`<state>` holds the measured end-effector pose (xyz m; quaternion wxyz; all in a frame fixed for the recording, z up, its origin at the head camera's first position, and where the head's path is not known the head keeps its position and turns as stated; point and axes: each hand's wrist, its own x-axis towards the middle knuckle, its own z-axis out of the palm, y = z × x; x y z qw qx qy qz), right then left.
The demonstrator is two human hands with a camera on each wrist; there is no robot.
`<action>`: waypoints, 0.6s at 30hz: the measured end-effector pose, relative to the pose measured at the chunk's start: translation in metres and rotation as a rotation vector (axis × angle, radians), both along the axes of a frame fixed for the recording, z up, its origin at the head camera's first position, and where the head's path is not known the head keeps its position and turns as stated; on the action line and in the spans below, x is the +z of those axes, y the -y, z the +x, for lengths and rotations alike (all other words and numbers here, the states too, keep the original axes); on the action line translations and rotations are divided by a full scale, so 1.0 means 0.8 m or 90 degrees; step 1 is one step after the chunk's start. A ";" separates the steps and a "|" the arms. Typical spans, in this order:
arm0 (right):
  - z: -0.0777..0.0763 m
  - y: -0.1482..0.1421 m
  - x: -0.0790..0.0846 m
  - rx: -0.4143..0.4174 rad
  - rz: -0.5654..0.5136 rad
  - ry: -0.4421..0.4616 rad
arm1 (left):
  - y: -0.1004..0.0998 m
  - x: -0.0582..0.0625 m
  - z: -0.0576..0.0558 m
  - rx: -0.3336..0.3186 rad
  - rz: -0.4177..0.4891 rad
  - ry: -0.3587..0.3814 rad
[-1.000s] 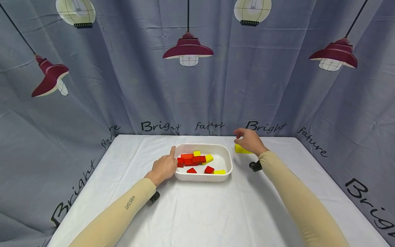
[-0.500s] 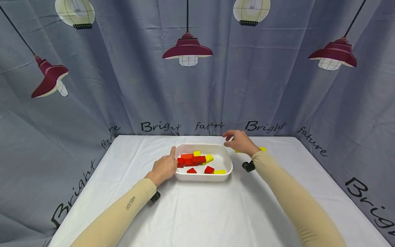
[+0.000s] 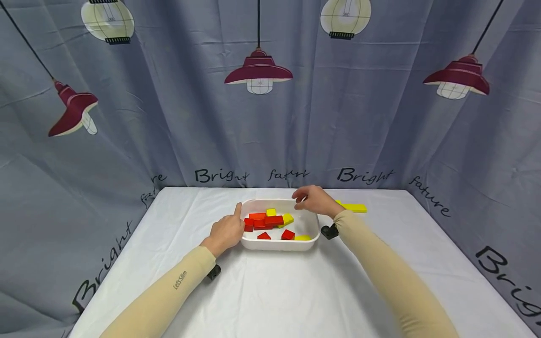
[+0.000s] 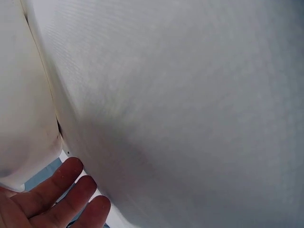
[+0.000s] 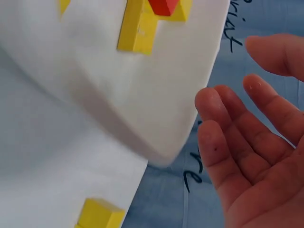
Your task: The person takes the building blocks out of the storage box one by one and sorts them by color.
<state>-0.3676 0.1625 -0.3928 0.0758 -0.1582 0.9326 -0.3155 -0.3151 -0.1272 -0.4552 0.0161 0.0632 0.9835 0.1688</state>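
Note:
My left hand (image 3: 227,231) rests at the left end of a white plastic tray (image 3: 274,245), one finger stretched along the rim. In the left wrist view, three loosely bent fingers (image 4: 66,187) show beside the tray wall. The tray holds several red blocks (image 3: 264,224) and yellow blocks (image 3: 288,219), some heaped at its left and middle. Over the tray's back right rim is my right hand (image 3: 316,201). Nothing is held in its relaxed fingers, seen spread apart in the right wrist view.
Yellow blocks (image 3: 355,207) lie on the white-covered table (image 3: 270,291) to the right of the tray, partly behind the right wrist. A grey curtain (image 3: 270,136) printed with lamps hangs along the table's back and sides.
My right hand has moved left from over the yellow blocks on the table to the tray's back right rim, uncovering those blocks. The left hand stays at the tray.

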 end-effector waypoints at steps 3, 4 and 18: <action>-0.001 0.009 -0.005 0.011 -0.004 0.010 | 0.000 -0.002 0.001 0.004 -0.007 -0.006; -0.001 0.012 -0.007 0.010 -0.005 0.013 | 0.001 -0.003 0.001 0.005 -0.008 -0.007; -0.005 0.032 -0.019 0.015 0.006 0.054 | 0.001 -0.004 -0.001 0.001 0.005 -0.014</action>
